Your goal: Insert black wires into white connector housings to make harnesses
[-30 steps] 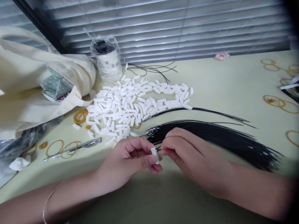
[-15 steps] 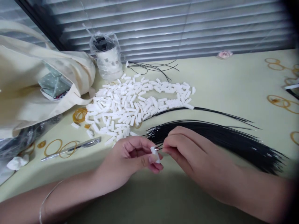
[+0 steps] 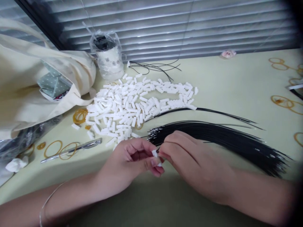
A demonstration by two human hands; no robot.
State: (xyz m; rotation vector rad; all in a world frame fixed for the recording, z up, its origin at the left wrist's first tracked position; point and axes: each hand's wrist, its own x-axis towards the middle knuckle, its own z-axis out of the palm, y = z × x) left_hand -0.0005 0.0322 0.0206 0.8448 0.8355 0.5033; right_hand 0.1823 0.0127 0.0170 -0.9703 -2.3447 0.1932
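Left hand (image 3: 136, 162) pinches a connector (image 3: 154, 153); right hand (image 3: 195, 162), just beside it, pinches a wire (image 3: 158, 148): best to grip near its tip and push straight in.

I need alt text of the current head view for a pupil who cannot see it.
The left hand pinches a white piece; the right hand is pinched close beside it. Beyond them, white pieces lie heaped and black wires bundled on a table, with a bag and pen at left.
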